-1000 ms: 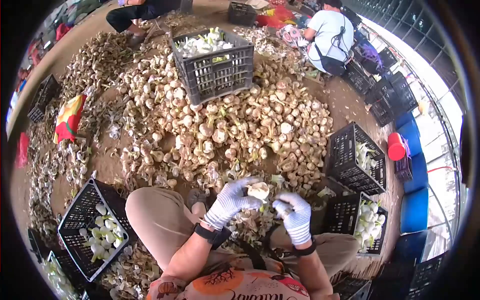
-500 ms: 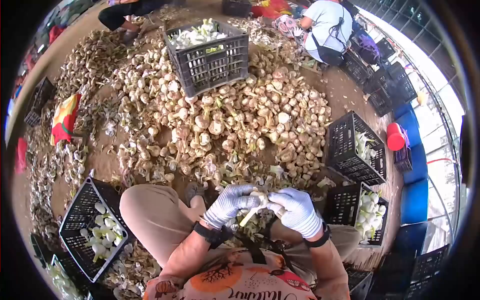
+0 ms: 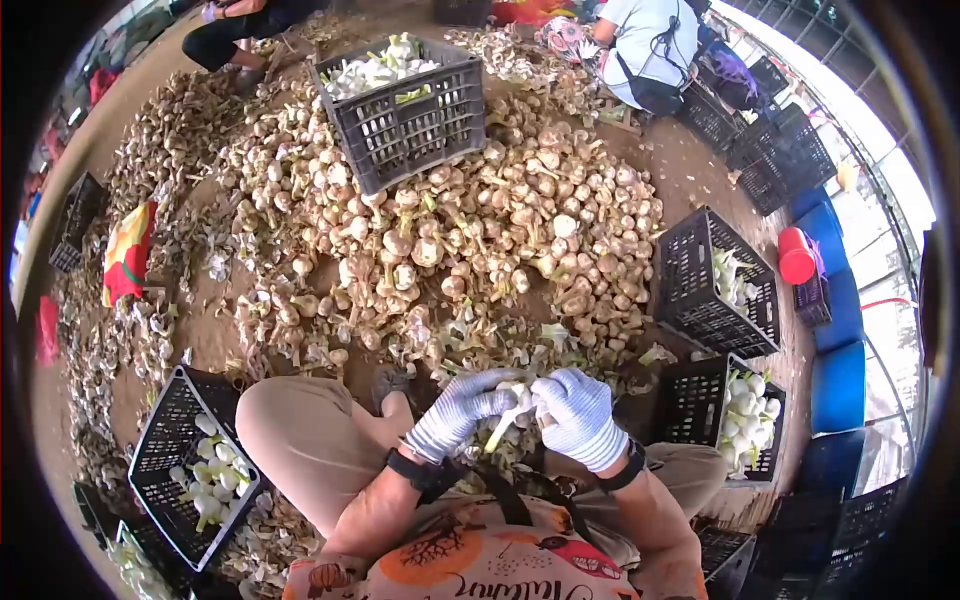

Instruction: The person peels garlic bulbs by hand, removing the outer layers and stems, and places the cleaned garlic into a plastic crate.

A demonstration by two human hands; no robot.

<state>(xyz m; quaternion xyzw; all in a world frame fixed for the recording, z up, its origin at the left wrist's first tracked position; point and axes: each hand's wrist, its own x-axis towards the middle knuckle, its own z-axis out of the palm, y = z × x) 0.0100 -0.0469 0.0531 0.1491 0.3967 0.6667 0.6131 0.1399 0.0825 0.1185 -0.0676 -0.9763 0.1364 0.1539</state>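
Note:
In front of my lap, my left hand (image 3: 460, 412), in a striped glove, is closed around a garlic bulb (image 3: 517, 398). The bulb's pale cut stem points down toward my body. My right hand (image 3: 580, 418), gloved too, pinches at the bulb's other side, its fingertips pressed together against the skin. What exactly lies under those fingertips is partly hidden. Beyond both hands spreads a big heap of unpeeled garlic (image 3: 490, 235), with loose husks (image 3: 470, 335) nearest to me.
Black crates of cleaned white garlic stand at my left (image 3: 190, 470), at my right (image 3: 745, 420), farther right (image 3: 718, 285) and on the heap (image 3: 400, 115). A red container (image 3: 796, 255) sits beside blue barrels (image 3: 838, 385). Another person (image 3: 645, 50) sits at the back right.
My right hand has turned and drawn in closer over the bulb, its fingers more curled. The bulb has tilted slightly in my left hand. The view has shifted a little.

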